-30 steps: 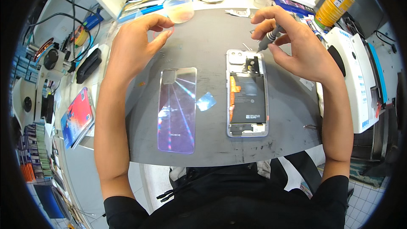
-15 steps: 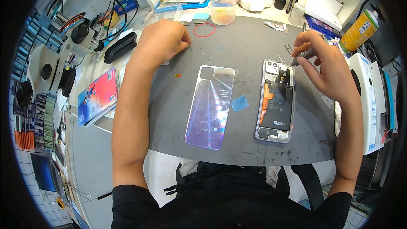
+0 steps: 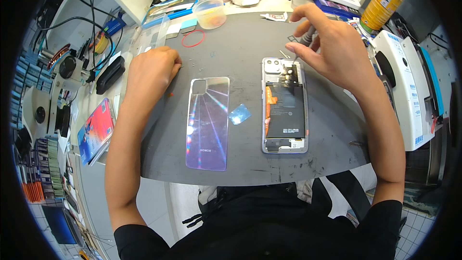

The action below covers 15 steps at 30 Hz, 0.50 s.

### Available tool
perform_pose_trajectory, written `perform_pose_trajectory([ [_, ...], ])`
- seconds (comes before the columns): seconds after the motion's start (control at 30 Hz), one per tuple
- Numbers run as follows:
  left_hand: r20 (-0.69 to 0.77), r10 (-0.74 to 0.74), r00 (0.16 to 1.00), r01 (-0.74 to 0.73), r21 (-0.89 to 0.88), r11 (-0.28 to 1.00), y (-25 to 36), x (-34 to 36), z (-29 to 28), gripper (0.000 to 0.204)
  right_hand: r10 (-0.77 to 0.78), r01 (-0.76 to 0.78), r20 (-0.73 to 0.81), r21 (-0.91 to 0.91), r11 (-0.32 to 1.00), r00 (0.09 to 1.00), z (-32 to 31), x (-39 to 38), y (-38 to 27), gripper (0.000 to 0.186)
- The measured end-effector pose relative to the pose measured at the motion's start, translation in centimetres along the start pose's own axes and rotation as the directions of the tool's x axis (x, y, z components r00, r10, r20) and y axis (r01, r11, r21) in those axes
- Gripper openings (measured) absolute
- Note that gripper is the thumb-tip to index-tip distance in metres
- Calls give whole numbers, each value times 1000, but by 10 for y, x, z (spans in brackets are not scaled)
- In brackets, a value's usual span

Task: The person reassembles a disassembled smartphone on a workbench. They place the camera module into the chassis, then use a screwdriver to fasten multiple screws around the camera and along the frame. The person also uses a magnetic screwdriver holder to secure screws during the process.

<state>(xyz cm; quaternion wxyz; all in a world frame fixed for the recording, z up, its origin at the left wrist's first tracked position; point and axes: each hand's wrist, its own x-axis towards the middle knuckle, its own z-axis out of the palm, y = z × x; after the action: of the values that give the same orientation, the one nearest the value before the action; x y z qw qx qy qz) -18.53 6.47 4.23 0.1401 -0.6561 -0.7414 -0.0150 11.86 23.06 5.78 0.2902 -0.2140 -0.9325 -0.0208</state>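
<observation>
My right hand [image 3: 327, 48] holds a grey screwdriver [image 3: 306, 35] with its tip at the top right of an opened phone [image 3: 284, 115], whose dark battery and orange flex cable [image 3: 269, 95] show. My left hand [image 3: 154, 67] rests at the mat's left side, fingers curled down beside tiny screws [image 3: 191, 63]; what its fingertips hold is hidden. Between my arms lie a purple phone back cover [image 3: 207, 130] and a small blue film square [image 3: 239, 114]. A red rubber band [image 3: 193, 39] lies beyond my left hand.
The grey mat [image 3: 250, 168] has plastic cups [image 3: 209, 14] and a glue tube [image 3: 274, 16] at its back. A yellow spray can [image 3: 379, 6] and white machine [image 3: 404, 91] stand right. Cables, a black case [image 3: 110, 74] and booklets [image 3: 94, 130] lie left.
My left hand has moved down from raised near the cup to the mat, fingers curled. My right hand still holds the screwdriver at the phone's top. The view has shifted slightly.
</observation>
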Motion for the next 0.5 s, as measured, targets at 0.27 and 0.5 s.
perform_pose_trajectory([
  [0.27, -83, 105, 991, -98, 81, 992, -8, 4, 14, 12, 19, -17, 34, -58, 998, 999, -3, -2, -6, 36],
  [0.5, -182, -44, 982, 39, -29, 999, 18, 21, -13, 15, 189, -165, -52, 305, 938, 981, -25, -7, 0, 36],
])
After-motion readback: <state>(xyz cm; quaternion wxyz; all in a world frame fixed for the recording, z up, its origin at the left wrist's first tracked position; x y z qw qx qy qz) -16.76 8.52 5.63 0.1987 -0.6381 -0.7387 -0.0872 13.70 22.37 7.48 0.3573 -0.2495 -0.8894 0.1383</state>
